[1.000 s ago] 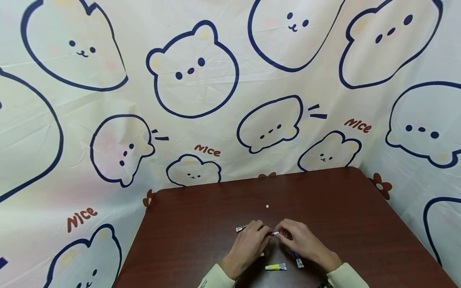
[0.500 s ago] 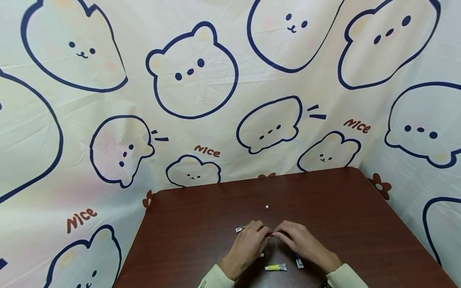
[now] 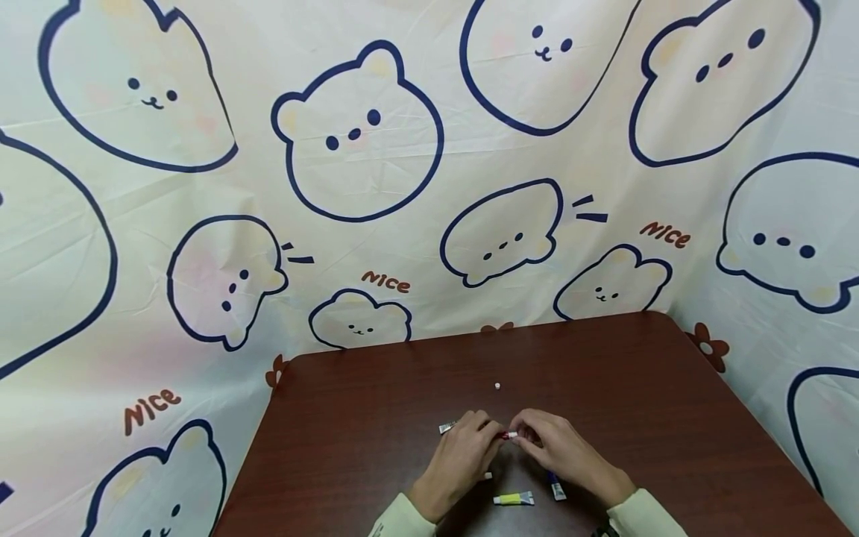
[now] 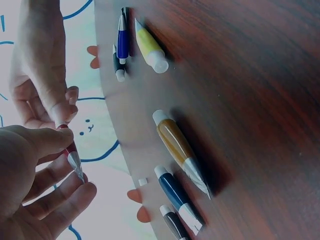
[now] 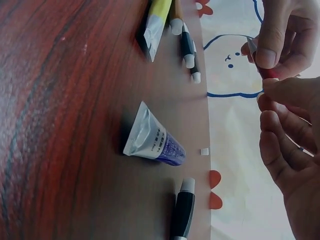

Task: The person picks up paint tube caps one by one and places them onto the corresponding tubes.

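Note:
My left hand (image 3: 461,456) pinches a small red paint tube (image 4: 70,146) between thumb and fingers, its silver crimped end pointing back toward the palm. At the other end, the thumb and fingers of my right hand (image 3: 560,449) pinch the tube's white cap (image 3: 513,435). Both hands meet just above the table. Below them lies a yellow paint tube (image 3: 514,498). A purple-blue tube (image 5: 159,142) rests beneath my right hand. Beside my left hand are an ochre tube (image 4: 175,140), a dark blue tube (image 4: 177,192) and a black tube (image 4: 174,222).
A small white piece (image 3: 498,385) sits alone farther back on the dark brown table (image 3: 376,403). Another dark tube (image 5: 184,210) lies to the right in the right wrist view. A cartoon-printed cloth (image 3: 362,246) hangs behind the table.
My right fingers shift at the white cap: it was mostly covered half a second ago and shows again now. My left hand keeps its hold on the red paint tube. Tubes on the table stay put.

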Motion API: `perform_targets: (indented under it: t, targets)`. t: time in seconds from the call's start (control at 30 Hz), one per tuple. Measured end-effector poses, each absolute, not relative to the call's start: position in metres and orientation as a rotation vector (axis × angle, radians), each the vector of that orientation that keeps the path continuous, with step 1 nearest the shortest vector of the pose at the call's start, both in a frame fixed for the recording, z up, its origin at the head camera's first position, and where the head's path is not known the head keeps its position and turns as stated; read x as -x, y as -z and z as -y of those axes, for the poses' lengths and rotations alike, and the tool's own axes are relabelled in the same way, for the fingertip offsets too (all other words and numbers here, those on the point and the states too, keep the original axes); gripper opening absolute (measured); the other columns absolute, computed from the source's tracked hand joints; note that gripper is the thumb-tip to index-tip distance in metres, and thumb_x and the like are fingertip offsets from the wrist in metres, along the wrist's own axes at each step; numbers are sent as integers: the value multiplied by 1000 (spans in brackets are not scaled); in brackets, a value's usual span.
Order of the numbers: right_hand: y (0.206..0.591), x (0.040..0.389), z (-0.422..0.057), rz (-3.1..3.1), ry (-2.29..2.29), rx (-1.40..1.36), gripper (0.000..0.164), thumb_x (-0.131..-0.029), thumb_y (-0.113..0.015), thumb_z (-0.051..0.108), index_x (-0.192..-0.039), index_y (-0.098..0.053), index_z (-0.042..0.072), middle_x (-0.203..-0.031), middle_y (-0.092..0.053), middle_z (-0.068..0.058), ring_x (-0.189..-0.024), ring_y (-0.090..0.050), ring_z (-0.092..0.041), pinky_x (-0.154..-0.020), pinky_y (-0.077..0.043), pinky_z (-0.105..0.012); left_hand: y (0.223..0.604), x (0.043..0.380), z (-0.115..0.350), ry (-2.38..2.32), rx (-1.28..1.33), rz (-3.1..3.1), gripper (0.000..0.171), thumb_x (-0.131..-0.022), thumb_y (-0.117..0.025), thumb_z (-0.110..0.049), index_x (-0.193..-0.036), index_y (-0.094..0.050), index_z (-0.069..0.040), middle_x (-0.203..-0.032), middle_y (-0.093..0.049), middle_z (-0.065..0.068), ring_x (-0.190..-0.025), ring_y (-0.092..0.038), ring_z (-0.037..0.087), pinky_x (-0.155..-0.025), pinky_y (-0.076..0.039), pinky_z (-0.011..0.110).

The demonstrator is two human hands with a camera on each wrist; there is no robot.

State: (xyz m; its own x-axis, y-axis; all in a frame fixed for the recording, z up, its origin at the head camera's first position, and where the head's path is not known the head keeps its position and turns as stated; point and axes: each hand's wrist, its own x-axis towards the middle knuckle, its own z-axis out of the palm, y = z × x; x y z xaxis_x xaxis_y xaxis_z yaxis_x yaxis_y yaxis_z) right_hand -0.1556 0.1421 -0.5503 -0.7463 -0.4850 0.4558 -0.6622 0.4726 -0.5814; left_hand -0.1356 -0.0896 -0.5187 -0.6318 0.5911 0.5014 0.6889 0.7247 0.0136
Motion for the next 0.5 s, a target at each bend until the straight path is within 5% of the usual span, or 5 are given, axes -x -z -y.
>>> perform_targets:
  t: [0.23,0.5]
  targets:
    - [551,157,-142,2554,-1145,-942,4,-108,-70,24,-108,-71,28,-98,-69,16,-81,-58,7,-68,-54,-22,518,136,89,288,981,2455,8,-103,-79,-27,-109,-77,-22,-99,-68,-10,-86,-61,5,-72,-53,16]
    - [555,157,-144,2532,-1107,-946,7,-107,-71,26,-111,-75,29,-102,-72,18,-85,-62,7,-71,-57,-23,521,136,88,307,983,2431,9,-100,-82,-25,-108,-78,-21,-99,-69,-11,-87,-62,5,-73,-54,17]
